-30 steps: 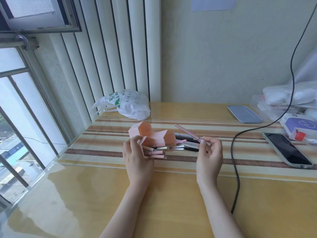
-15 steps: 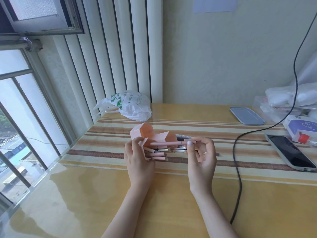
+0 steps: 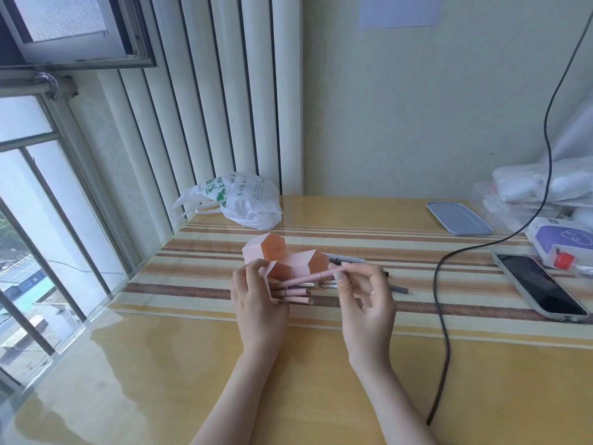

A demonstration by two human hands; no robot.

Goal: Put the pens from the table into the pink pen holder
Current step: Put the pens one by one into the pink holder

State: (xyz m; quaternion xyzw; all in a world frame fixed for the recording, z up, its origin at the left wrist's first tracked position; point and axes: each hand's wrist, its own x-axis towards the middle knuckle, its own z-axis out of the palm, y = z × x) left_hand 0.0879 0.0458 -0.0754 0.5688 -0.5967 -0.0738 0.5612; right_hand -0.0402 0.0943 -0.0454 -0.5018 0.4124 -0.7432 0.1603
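Observation:
The pink pen holder (image 3: 290,263), made of joined hexagonal tubes, lies tipped on its side on the striped table mat, its openings facing right. My left hand (image 3: 258,305) grips its near left side. Several pens (image 3: 298,292) stick out of the lower tube. My right hand (image 3: 365,295) pinches a pink pen (image 3: 308,279) by its right end; the pen's left tip is at the mouth of a tube. Behind my right hand, a glittery grey pen (image 3: 345,258) and a dark pen (image 3: 399,289) lie on the mat.
A black cable (image 3: 441,303) runs down the table right of my right hand. A phone (image 3: 539,289) lies at the right, with a blue lid (image 3: 459,218) and boxes behind it. A white plastic bag (image 3: 239,200) sits at the back left, by the window.
My right hand has brought the pink pen left and laid it level, from pointing up and away to its tip meeting the holder's openings. My left hand stayed on the holder.

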